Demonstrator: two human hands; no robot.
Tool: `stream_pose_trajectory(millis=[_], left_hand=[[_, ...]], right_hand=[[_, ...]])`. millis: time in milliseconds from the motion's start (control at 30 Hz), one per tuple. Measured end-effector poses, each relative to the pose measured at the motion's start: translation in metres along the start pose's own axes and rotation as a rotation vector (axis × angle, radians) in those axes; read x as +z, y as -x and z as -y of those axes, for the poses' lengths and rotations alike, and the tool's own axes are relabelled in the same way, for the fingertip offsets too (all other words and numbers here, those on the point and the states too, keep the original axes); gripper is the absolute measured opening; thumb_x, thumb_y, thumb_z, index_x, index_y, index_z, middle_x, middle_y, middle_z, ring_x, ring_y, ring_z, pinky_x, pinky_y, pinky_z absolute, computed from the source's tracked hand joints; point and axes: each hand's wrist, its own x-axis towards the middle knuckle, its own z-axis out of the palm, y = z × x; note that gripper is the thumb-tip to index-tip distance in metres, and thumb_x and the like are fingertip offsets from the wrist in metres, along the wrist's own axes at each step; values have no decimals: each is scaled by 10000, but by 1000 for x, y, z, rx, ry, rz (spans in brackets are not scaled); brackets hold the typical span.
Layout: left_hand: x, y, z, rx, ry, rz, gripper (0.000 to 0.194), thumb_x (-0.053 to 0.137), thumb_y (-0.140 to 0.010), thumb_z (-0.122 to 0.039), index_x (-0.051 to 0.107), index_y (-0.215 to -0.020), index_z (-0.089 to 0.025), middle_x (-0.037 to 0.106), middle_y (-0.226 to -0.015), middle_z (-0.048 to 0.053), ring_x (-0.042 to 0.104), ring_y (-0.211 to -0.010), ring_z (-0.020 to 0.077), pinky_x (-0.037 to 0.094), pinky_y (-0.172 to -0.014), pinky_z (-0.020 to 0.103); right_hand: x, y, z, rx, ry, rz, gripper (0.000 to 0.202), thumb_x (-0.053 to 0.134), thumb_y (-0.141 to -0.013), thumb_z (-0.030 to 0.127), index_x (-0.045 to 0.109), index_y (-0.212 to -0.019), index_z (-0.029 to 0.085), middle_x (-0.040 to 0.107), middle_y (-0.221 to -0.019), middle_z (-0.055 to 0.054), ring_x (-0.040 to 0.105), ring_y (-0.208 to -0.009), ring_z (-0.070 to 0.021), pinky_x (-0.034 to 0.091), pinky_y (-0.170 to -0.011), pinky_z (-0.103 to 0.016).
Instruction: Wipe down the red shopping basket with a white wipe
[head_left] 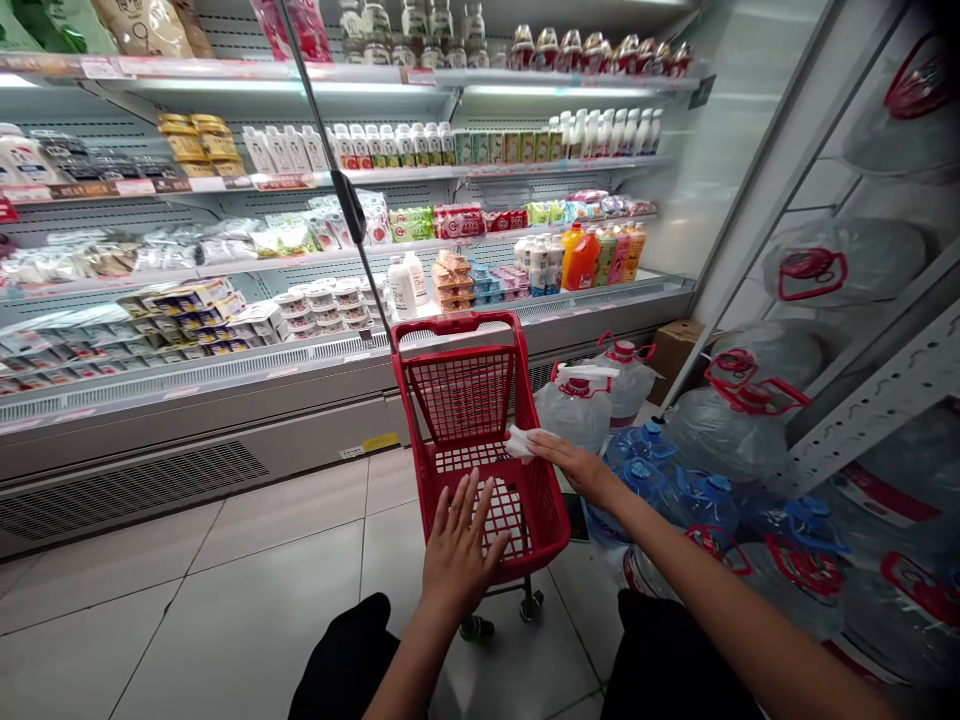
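Observation:
A red plastic shopping cart stands on the tiled floor in front of me. My left hand is over the near end of its basket, fingers spread and holding nothing. At the basket's right side, my right hand has its fingers pressed on a crumpled white cloth, which lies against the rim. Part of the cloth is hidden under the fingertips.
A refrigerated display case with bottles, cups and packets runs behind the cart. Large water bottles with red handles and blue-capped bottles crowd the right side, beside a metal rack. My knees are at the bottom.

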Motion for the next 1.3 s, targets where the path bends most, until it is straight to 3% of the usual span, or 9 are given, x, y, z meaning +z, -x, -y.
stream_pose_trajectory(millis=[133,333,500,567,667,767,867,1167,1300], left_hand=[[-2,-2,11,7,10,7,777,436,-1056,-555,81,-1697,-295,264,-1739,29,277,-1597,221,158,-1331,459],[-5,1,45,-59,30,35,800,409,-1054,-593,41,-1697,-292,245,-1747,39,237,-1610,223,81,-1334,484],[-5,-3,26,-161,71,-1,802,373,-1065,-577,2,-1698,-252,195,-1759,91,197,-1622,258,84,-1318,533],[-4,-4,10,-101,87,-6,827,374,-1058,-593,4,-1699,-223,199,-1757,94,197,-1622,247,110,-1320,492],[-1,-1,-4,-41,69,-39,908,404,-1031,-648,11,-1698,-174,249,-1742,114,228,-1613,259,135,-1316,463],[0,3,-2,-8,26,-50,935,429,-1016,-670,44,-1697,-157,295,-1726,118,239,-1609,264,99,-1322,467],[-2,5,8,16,12,-39,915,434,-1023,-647,50,-1696,-162,297,-1725,111,225,-1613,258,31,-1327,491],[-21,21,67,95,42,35,949,477,-1010,-602,-13,-1694,-162,267,-1729,145,215,-1616,267,-103,-1303,519],[-25,25,72,-3,49,45,989,481,-1004,-615,-66,-1686,-153,244,-1734,164,200,-1619,285,-84,-1299,552]], right_hand=[[8,6,9,52,-10,-61,684,334,-1010,6,410,-1603,337,481,-1624,-6,403,-1526,-163,423,-1240,-457],[19,44,76,-50,-48,48,683,328,-1018,-9,386,-1620,308,515,-1601,-24,369,-1543,-164,405,-1252,-442],[25,41,117,-203,-100,188,598,389,-1053,36,406,-1612,247,566,-1559,-45,381,-1536,-155,417,-1243,-396],[25,28,113,-258,-96,213,567,409,-1068,67,423,-1603,253,586,-1539,-44,430,-1507,-141,412,-1243,-379],[25,4,86,-276,-48,169,563,420,-1071,84,426,-1601,272,583,-1540,-45,474,-1478,-136,406,-1244,-386],[25,-19,51,-175,39,67,653,368,-1024,6,399,-1612,288,554,-1567,-48,471,-1481,-148,417,-1237,-431],[29,-31,37,-66,103,2,712,363,-979,-26,409,-1608,305,574,-1551,-49,503,-1463,-172,443,-1221,-473],[49,-36,98,-73,25,5,598,431,-985,18,547,-1521,256,649,-1473,-63,544,-1429,-194,440,-1232,-466],[56,-43,110,-183,9,98,579,410,-1003,13,532,-1524,235,612,-1519,-39,489,-1471,-153,386,-1265,-425]])
